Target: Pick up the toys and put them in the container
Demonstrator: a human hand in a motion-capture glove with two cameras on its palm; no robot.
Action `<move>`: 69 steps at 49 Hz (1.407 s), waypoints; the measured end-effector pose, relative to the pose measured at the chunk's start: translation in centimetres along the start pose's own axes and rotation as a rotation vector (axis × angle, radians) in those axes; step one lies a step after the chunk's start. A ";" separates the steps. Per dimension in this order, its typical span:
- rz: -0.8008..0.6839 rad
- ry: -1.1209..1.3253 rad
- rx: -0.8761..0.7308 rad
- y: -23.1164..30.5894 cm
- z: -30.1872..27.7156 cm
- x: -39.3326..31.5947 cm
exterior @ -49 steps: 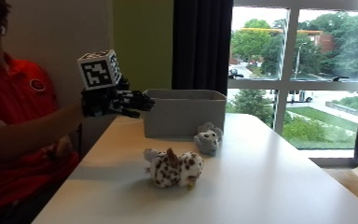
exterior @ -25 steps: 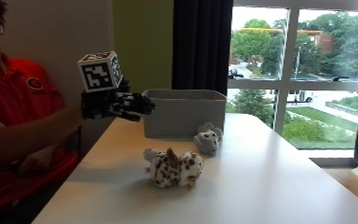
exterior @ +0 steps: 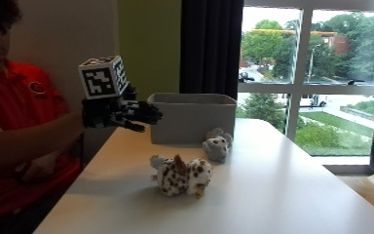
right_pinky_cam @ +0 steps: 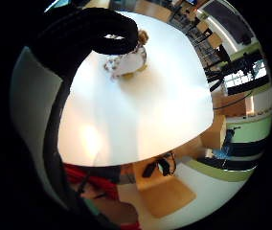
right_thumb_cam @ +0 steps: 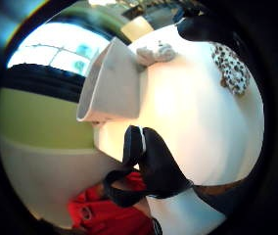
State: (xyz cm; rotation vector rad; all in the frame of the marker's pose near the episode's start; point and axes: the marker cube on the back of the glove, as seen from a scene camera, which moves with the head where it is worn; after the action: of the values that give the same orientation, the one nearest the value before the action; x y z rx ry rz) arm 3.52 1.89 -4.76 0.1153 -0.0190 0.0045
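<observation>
While raised beside the container (exterior: 193, 118), gloved right hand (exterior: 119, 113), fingers (exterior: 145, 115) relaxed and empty, spotted toy (exterior: 180, 175) well below, grey toy (exterior: 216, 145) apart.

An office or campus meeting room: a long white bench (exterior: 290, 195) is standing beside tall windows (exterior: 316, 78) looking out on trees, a lawn and parked cars, with a dark curtain (exterior: 211, 48) hanging alongside, a green-painted wall (exterior: 148, 44) and wooden furniture showing on the floor beyond.
</observation>
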 end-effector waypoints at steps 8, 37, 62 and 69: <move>-0.007 0.038 0.004 -0.1 0.1 0.2; 0.145 0.155 -0.010 -9.5 3.8 8.1; 0.221 0.215 -0.187 -14.5 9.8 11.4; 0.241 0.245 -0.189 -14.7 10.4 11.3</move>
State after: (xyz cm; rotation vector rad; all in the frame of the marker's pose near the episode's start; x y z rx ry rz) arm 14.71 -13.85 4.12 -0.0775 0.2113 0.2572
